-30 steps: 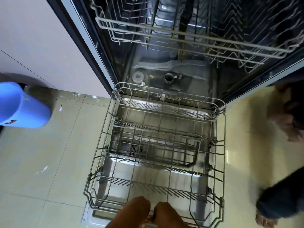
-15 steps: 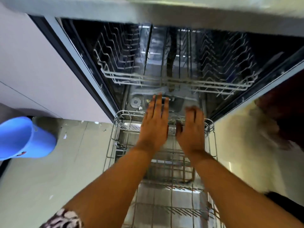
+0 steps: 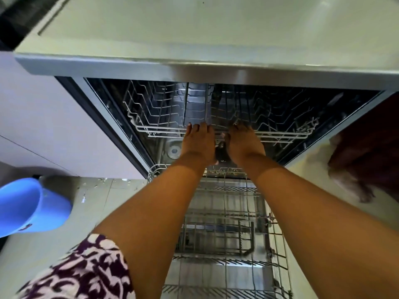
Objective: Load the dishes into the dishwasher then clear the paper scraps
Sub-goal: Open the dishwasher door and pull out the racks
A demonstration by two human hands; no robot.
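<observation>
Dishwasher: open under the counter — lower rack pulled out.
Upper rack: inside; left hand and right hand at its front rail, likely to draw it out.
Grip: clasped or touching — cannot tell.

A blue bucket sits on pale floor tiles below lilac cabinet fronts and a countertop.

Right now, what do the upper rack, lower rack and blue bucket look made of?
Upper rack: thin metal wire, probably with a pale grey coating, since the colour is matte and even. Lower rack: similar wire in a darker grey, likely coated too. Blue bucket: plastic by its look, with a smooth, evenly coloured wall and a soft sheen.
</observation>
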